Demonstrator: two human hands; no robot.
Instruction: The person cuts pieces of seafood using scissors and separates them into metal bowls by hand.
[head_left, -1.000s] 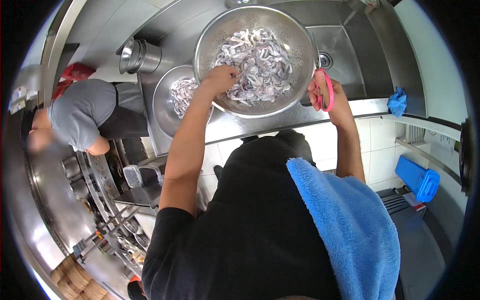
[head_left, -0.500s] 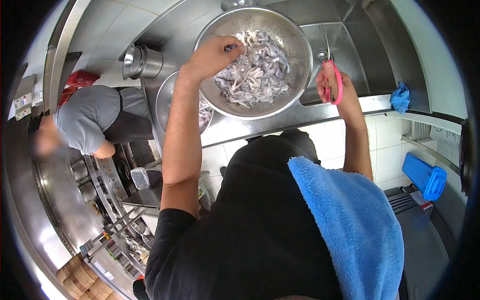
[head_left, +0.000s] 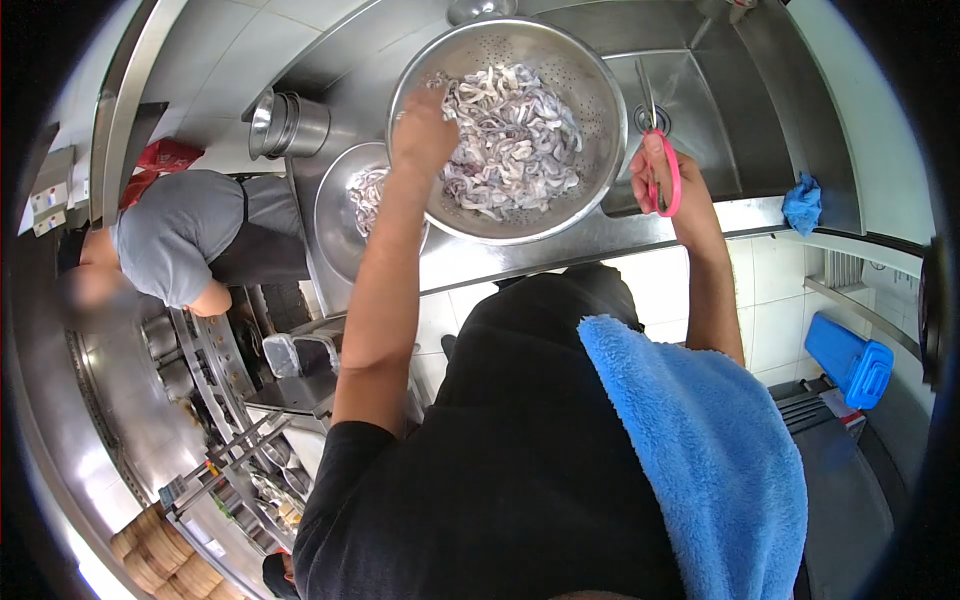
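A large perforated steel colander holds a heap of pale, greyish squid pieces. At its left side my left hand is over the edge of the heap, fingers pointing down and blurred, so whatever they hold is hidden. My right hand grips a pair of scissors by pink handles, to the right of the colander, blades pointing away over the sink. Partly under my left forearm sits a steel bowl with more squid pieces in it.
The steel sink lies to the right, with a blue cloth on its front edge. Stacked steel pots stand at the left. A person in a grey shirt bends at the far left. A blue towel hangs over my shoulder.
My left hand has moved left and toward me within the colander, uncovering more squid. The right hand with the scissors has barely moved.
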